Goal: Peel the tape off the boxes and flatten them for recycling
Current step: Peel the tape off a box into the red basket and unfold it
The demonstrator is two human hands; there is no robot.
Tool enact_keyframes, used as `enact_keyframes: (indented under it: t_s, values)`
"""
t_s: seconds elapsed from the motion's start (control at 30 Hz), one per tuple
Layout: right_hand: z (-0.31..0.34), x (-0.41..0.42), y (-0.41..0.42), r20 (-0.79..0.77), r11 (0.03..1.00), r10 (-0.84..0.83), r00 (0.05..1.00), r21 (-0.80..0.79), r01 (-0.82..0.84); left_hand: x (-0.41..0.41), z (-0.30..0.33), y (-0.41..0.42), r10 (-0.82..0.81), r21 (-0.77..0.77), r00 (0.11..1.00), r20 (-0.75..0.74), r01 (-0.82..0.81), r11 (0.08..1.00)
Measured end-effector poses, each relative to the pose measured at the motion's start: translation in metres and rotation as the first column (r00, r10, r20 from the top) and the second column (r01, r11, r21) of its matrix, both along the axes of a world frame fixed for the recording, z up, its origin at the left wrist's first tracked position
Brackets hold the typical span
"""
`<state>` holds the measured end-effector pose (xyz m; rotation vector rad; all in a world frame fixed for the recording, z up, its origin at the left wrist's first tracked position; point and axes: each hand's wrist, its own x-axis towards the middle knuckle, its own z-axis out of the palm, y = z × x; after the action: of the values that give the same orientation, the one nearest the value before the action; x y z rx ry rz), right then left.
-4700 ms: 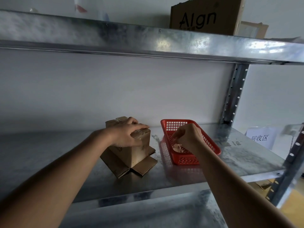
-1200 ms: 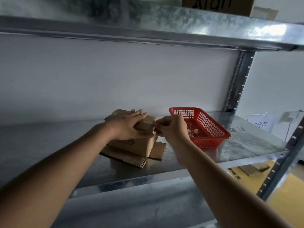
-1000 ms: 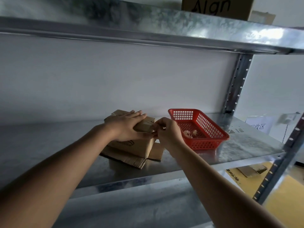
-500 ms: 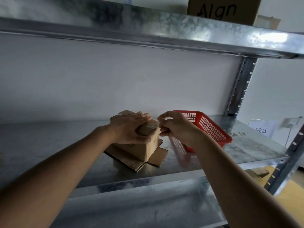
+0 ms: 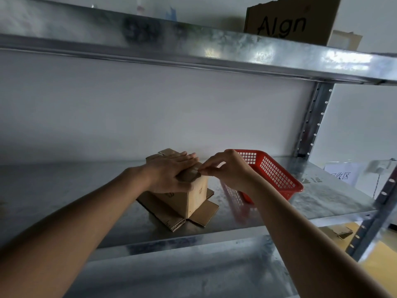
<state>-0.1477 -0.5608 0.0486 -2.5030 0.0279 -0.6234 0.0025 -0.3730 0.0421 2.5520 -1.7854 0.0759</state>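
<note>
Tape-peeling step, at centre frame. The left hand (image 5: 169, 176) lies flat, fingers straight, on top of the small cardboard box (image 5: 189, 196), which stands on its splayed flaps on the metal shelf (image 5: 64, 190). The right hand (image 5: 227, 171) pinches the tape end (image 5: 196, 171) at the box's top edge (the strip is barely visible). Next, judging by this: a steady pull toward the red basket (image 5: 277, 175), right of centre. A white wall stands behind; upper right, a printed carton (image 5: 290, 20) sits on the higher shelf.

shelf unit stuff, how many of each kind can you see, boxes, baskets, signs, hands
Cardboard boxes: 2, the small cardboard box under the hands and the Align box on the upper shelf.
Red plastic baskets: 1, the red basket.
Paper signs: 1, the paper sign.
Hands: 2, left hand and right hand.
Total: 6
</note>
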Motion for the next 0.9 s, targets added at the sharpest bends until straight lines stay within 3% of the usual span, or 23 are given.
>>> enact_keyframes:
  t_s: [0.1, 0.27, 0.5, 0.7, 0.8, 0.83, 0.9]
  values:
    - [-0.002, 0.004, -0.003, -0.023, 0.996, -0.029, 0.999, 0.089, 0.031, -0.002, 0.001, 0.004, -0.016, 0.012, 1.0, -0.017, 0.016, 1.0]
    - [-0.01, 0.015, 0.001, -0.082, 0.885, -0.157, 0.984, 0.43, 0.177, -0.001, -0.001, 0.004, -0.024, -0.015, 1.0, -0.007, 0.024, 1.0]
    - [-0.019, 0.027, 0.013, -0.094, 0.798, -0.229, 0.969, 0.552, 0.242, 0.005, -0.001, 0.013, 0.065, -0.042, 0.997, 0.034, -0.064, 0.997]
    - [-0.012, 0.032, 0.036, -0.019, 0.884, -0.308, 0.951, 0.364, 0.294, 0.005, 0.005, 0.019, 0.117, -0.131, 0.961, -0.251, -0.154, 0.979]
    - [-0.009, 0.034, 0.051, -0.027, 0.883, -0.287, 0.957, 0.38, 0.276, 0.001, 0.008, 0.025, 0.156, -0.173, 0.832, -0.532, -0.287, 0.942]
    - [-0.009, 0.035, 0.057, -0.039, 0.872, -0.269, 0.962, 0.413, 0.261, -0.001, 0.01, 0.026, 0.183, -0.154, 0.801, -0.57, -0.322, 0.934]
    - [-0.008, 0.038, 0.067, -0.066, 0.826, -0.228, 0.972, 0.516, 0.228, -0.007, 0.009, 0.029, 0.274, -0.1, 0.845, -0.458, -0.356, 0.929]
